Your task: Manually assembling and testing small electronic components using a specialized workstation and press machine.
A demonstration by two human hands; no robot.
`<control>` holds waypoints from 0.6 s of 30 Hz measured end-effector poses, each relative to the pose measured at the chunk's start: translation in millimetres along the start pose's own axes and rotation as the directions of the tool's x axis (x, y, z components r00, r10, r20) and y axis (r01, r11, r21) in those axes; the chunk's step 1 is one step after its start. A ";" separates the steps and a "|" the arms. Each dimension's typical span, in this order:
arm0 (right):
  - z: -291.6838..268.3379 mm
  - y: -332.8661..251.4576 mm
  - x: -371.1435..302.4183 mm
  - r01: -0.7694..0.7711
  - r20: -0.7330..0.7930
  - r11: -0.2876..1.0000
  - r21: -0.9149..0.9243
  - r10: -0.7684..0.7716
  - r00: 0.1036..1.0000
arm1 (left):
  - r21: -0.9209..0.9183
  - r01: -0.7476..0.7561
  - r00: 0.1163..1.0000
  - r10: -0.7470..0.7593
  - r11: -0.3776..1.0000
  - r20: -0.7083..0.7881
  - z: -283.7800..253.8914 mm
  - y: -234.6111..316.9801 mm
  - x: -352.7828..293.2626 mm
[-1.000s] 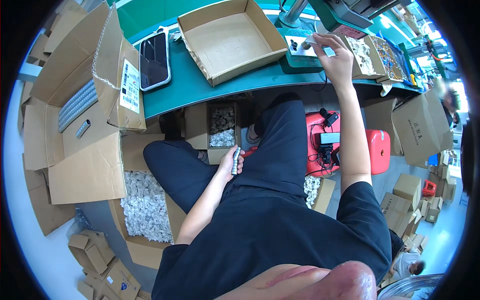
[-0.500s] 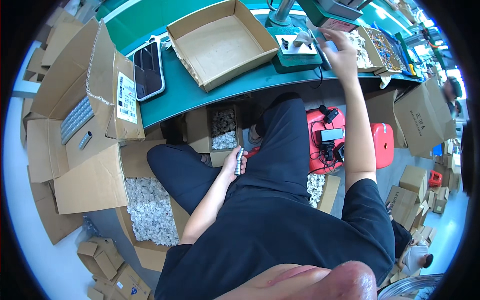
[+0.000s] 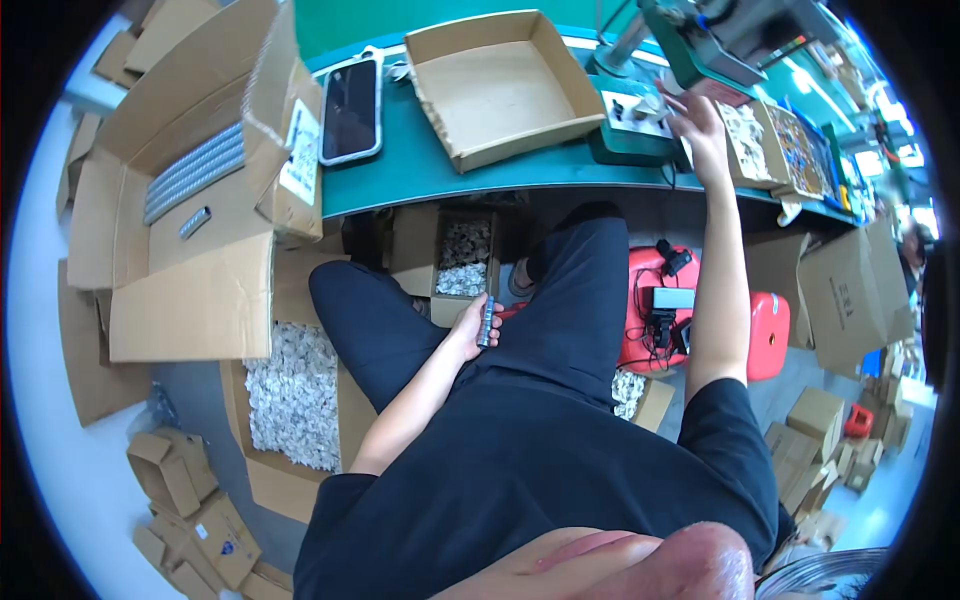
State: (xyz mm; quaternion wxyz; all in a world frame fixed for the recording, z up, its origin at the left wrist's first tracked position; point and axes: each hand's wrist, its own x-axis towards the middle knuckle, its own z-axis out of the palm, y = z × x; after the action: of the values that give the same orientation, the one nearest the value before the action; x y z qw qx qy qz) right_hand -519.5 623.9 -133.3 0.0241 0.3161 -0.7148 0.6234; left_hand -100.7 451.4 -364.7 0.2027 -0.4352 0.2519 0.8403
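My left hand [image 3: 470,327] rests over my lap, its fingers wrapped around a short stack of small silver round pieces [image 3: 486,322]. Similar silver stacks [image 3: 195,175] lie in rows inside the open carton at the left, with one short stack [image 3: 196,222] apart from them. Up on the bench, my right hand [image 3: 697,130] reaches to the small green bench press [image 3: 632,148]. Its fingers are stretched out and apart beside the press's white plate [image 3: 622,112] and metal fixture. The fingertips are partly blurred, and I see nothing held between them.
A shallow cardboard tray [image 3: 500,90] and a phone [image 3: 352,110] lie on the green bench. Boxes of small parts [image 3: 745,140] stand right of the press. Beneath are a red stool [image 3: 768,335] with black cables nearby and a carton of whitish pieces [image 3: 292,400].
The view has shifted, so the bench appears higher and farther right. My right hand has come lower against the press's fixture. My left hand keeps its grip on the silver stack.
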 end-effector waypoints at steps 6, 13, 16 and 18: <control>48.6 -23.8 -34.6 0.227 -0.152 0.961 -0.160 -0.251 0.956 | 0.024 -0.006 0.991 0.003 1.000 0.135 1.6 0.9 -12.1; 128.3 -105.7 -53.6 0.554 0.047 0.647 -0.523 -0.627 0.777 | 0.034 -0.138 0.963 0.126 0.990 0.238 13.1 7.3 -33.8; 139.0 -131.4 -47.3 0.590 0.082 0.667 -0.455 -0.628 0.774 | -0.079 -0.176 0.887 0.193 0.981 0.420 23.6 18.7 -48.9; 136.6 -136.4 -80.6 0.545 0.349 0.817 -0.189 -0.463 0.815 | -0.104 -0.186 0.845 0.213 0.977 0.490 28.3 29.6 -65.6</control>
State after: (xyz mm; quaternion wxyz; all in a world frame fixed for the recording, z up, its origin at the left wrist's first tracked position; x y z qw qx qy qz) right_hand -340.2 531.0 -78.6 0.1305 0.5759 -0.6804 0.4341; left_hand -99.8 437.0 -288.7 0.1610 -0.1802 0.2127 0.9468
